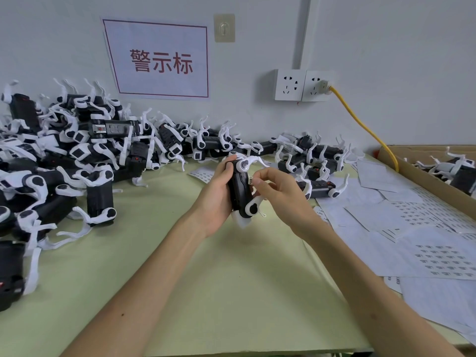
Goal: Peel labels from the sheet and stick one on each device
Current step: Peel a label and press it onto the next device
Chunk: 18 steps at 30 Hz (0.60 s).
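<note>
Left hand (pixel 219 194) wraps round 1 black-and-white device (pixel 238 191), held roughly upright above the green table (pixel 206 292), mid-frame; thumb sits near the white hub at its top. Right hand (pixel 279 194) pinches a small label (pixel 250 180) between thumb and forefinger; label touches the device's right edge; can't tell if it's stuck down.

Big pile of devices (pixel 64 155) is heaped on the left of the table against the wall; thinner row of devices (pixel 316 153) runs along the wall behind the hands. Label sheets (pixel 438 256) lie overlapping on the right side of the table, printed grids showing; 1 small sheet (pixel 202 174) lies flat just behind the left hand. Cardboard box (pixel 412 149) at far right, more devices inside.

Wall: sign (pixel 159 60) with red characters; 2 socket plates (pixel 302 85); yellow cable (pixel 365 127) plugged into the right plate, running down to the box's edge.
</note>
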Available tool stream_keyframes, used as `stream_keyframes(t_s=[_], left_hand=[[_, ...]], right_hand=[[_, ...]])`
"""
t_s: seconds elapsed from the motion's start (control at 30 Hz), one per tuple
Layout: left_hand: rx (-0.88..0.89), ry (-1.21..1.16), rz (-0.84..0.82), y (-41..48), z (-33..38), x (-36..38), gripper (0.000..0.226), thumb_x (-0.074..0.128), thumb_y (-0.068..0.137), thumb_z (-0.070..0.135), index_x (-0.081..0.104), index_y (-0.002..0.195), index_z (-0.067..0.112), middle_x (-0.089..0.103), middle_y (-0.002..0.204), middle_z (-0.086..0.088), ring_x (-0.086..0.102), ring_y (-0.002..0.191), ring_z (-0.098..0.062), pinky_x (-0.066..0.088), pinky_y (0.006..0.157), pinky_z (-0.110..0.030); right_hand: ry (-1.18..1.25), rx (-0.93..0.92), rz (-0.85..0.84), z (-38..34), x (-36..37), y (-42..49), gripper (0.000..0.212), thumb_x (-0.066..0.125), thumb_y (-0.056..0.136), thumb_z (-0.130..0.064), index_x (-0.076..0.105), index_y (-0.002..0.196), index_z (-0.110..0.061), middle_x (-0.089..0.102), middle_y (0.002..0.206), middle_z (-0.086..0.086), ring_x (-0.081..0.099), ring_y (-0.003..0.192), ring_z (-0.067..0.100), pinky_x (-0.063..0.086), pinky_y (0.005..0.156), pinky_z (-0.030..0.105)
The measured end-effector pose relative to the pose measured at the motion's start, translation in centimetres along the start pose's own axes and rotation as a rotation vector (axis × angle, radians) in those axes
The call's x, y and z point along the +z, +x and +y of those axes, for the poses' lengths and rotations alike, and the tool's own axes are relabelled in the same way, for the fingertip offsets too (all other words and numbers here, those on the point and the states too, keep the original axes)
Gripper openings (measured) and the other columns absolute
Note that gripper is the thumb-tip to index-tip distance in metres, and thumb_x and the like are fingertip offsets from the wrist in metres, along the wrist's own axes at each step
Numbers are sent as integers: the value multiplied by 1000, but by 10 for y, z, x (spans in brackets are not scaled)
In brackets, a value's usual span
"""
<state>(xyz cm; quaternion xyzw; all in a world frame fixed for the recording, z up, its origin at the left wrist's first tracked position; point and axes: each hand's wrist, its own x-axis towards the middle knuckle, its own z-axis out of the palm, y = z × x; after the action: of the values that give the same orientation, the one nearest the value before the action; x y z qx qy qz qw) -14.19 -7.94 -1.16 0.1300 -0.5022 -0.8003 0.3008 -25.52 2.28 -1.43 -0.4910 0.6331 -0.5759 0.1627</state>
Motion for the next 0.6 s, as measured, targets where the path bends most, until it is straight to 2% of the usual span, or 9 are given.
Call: stream_keyframes(t_s=[0.17, 0.3, 0.37, 0.47, 0.6], left_hand=[[35, 64, 0, 0, -1, 0, 39, 32, 112, 34, 43, 149, 29, 60, 142, 0, 59, 129, -22, 56, 92, -33], [62, 79, 11, 0, -2, 0, 36, 38, 111, 32, 47, 146, 29, 60, 145, -2, 56, 136, -25, 54, 100, -37], [75, 82, 2, 0, -2, 0, 34, 40, 111, 31, 50, 143, 29, 65, 137, 3, 58, 133, -23, 58, 94, -35], [79, 96, -6, -1, -3, 0, 31, 42, 110, 30, 53, 139, 32, 69, 131, 7, 64, 125, -18, 59, 85, -29], [90, 137, -6, 0, -4, -1, 35, 43, 110, 30, 50, 144, 31, 70, 130, 9, 67, 121, -13, 58, 98, -38]], right_hand=[[-6, -4, 20, -1, 0, -1, 17, 57, 103, -19, 63, 88, -21, 63, 71, -23, 58, 71, 6, 45, 69, 15], [-8, 3, 37, -2, 1, -2, 16, 58, 103, -20, 64, 89, -19, 64, 78, -11, 60, 72, 9, 43, 67, 13], [-10, 7, 49, -3, 1, -2, 15, 58, 104, -19, 65, 90, -17, 65, 82, -7, 61, 71, 9, 41, 64, 10], [-23, 15, 56, -4, 1, -2, 16, 58, 103, -18, 66, 90, -15, 67, 86, -3, 63, 72, 9, 44, 66, 14], [-40, 28, 62, -3, 1, -2, 16, 59, 103, -19, 66, 89, -16, 69, 89, -1, 65, 73, 10, 49, 72, 22]])
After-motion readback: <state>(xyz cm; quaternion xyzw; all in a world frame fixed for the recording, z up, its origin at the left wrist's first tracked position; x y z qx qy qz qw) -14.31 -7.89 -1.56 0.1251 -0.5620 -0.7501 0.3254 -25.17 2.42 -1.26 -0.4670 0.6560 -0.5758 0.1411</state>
